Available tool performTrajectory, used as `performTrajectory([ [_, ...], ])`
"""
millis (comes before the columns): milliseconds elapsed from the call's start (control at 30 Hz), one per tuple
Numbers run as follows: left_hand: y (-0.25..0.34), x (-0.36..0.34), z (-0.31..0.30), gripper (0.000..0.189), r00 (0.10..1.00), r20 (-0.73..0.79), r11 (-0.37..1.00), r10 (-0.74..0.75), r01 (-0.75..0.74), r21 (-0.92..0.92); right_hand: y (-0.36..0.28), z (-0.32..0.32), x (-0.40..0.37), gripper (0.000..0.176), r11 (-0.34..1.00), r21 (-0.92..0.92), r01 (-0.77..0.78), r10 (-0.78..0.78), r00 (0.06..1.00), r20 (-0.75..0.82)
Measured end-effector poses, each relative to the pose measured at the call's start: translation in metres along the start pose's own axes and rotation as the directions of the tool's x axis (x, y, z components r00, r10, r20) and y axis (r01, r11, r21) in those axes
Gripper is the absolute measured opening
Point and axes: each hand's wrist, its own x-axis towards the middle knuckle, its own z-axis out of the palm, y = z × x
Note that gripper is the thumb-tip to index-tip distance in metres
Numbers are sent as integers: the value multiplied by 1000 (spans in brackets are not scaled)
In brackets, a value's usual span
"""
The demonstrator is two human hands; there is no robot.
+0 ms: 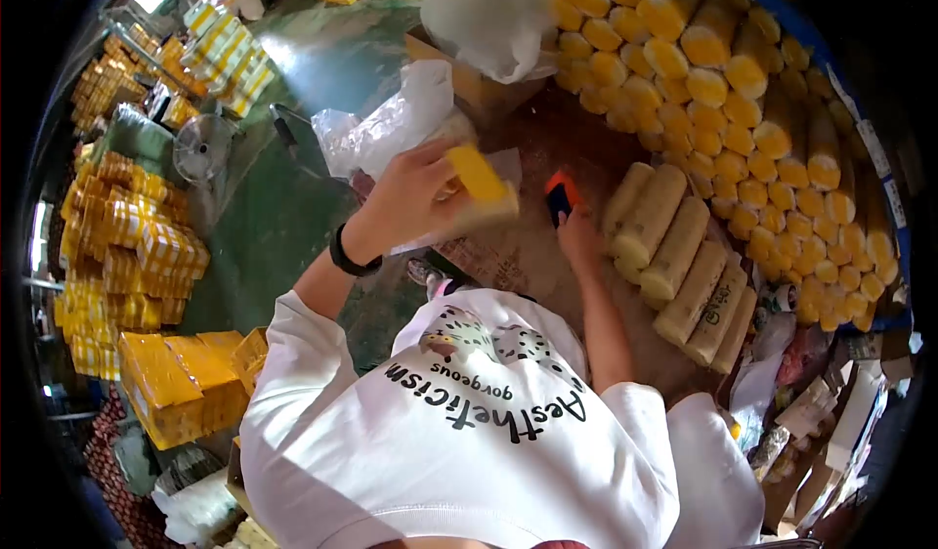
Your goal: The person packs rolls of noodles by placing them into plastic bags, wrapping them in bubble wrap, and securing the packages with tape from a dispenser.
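Observation:
My left hand (415, 197), a dark band round its wrist, is raised with its fingers curled round a yellow piece (477, 173). A pale, blurred part shows just below that piece; its exact kind I cannot make out. To the right, my right hand (578, 236) grips an orange-and-black hand tool (560, 197), low over the brown work surface (518, 246). Crumpled clear plastic wrap (391, 124) lies beyond my left hand. Several pale wrapped rolls (674, 246) lie side by side, right of my right hand.
Yellow-ended rolls (703, 85) are stacked high at the right. An open cardboard box (479, 85) with a white plastic bag (489, 21) stands ahead. At the left are stacked yellow packages (127, 246), a taped carton (181, 388) and a fan (203, 147) on the green floor (264, 236).

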Motion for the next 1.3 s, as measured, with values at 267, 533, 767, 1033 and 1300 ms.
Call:
performTrajectory([
  [267, -34, -22, -7, 18, 906, 391, 944, -158, 256, -210, -79, -93, -53, 27, 288, 471, 834, -462, 552, -694],
  [533, -19, -44, -12, 21, 829, 469, 854, -304, 455, -252, -129, -120, -129, 30, 79, 234, 969, -887, 176, -427],
  [767, -53, -66, -10, 16, 825, 255, 644, -504, 556, -525, -109, -56, -118, 16, 462, 671, 580, -734, 674, -78],
  [1033, -134, -12, 36, 56, 865, -171, 877, -472, 480, 6, -30, -27, -81, 12, 353, 934, 47, -461, 878, 130],
  [1300, -291, -39, 215, 61, 776, 542, 907, -323, 418, -58, 12, -92, -82, 29, -805, 589, 69, -19, 990, -142],
])
